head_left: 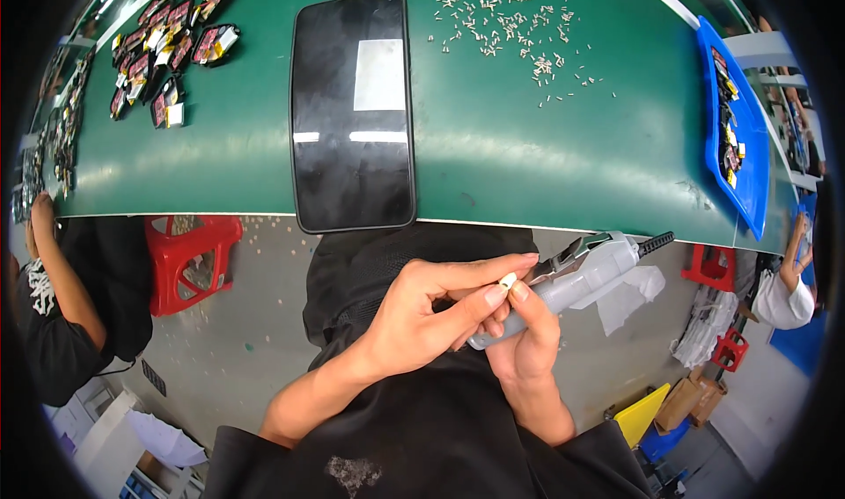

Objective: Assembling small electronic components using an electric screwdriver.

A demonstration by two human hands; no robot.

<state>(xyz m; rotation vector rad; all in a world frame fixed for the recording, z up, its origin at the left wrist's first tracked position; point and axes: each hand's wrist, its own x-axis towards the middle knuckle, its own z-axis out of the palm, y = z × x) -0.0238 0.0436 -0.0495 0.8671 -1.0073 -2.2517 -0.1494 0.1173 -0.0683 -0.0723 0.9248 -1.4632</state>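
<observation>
My left hand (pixel 427 314) is closed in a pinch, and a small whitish piece (pixel 508 280) shows at its thumb and fingertips. Close against it, my right hand (pixel 530 336) has its thumb tip by the same piece. Across the right palm and fingers lies a light grey electric screwdriver (pixel 572 285) with a metal lever and a ribbed black cord sleeve, its sleeve end up to the right. Its other end is partly hidden behind my fingers. Both hands are above my lap, short of the table edge.
A black glossy mat (pixel 352 165) with a white sheet (pixel 379 75) lies on the green table (pixel 220 169). Many tiny pale pieces (pixel 506 24) are scattered at the back. Black-and-red parts (pixel 167 37) lie left; a blue tray (pixel 748 165) holds more. Red stools (pixel 189 261) and co-workers flank me.
</observation>
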